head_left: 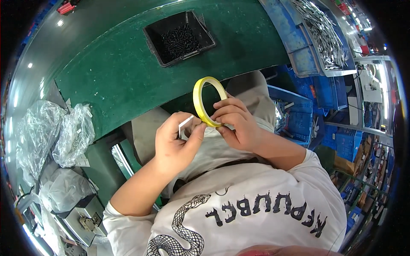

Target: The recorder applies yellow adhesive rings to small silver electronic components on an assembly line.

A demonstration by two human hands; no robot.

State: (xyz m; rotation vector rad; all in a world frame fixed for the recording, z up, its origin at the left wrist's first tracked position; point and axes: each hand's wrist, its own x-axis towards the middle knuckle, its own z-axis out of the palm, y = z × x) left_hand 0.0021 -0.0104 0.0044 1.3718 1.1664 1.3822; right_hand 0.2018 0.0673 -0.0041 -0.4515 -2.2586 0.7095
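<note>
My right hand [239, 121] grips a narrow roll of yellow tape [197, 98] by its lower right edge. The roll stands upright over my lap, its pale inner ring showing. Close by on the left, my left hand [175, 141] is closed, with thumb and forefinger together at the bottom of the roll. A thin white bent strip [185, 123] sticks out between its fingers; its lower end is hidden in the hand. Whether the left fingertips also pinch the tape's end, I cannot tell.
On the green table [115, 81] stands a black bin [153, 46] of small black parts. At the right is a blue bin [304, 51] full of thin metal pieces, with more blue crates [299, 128] below. Clear plastic bags [74, 136] lie at the left above a metal box [83, 222].
</note>
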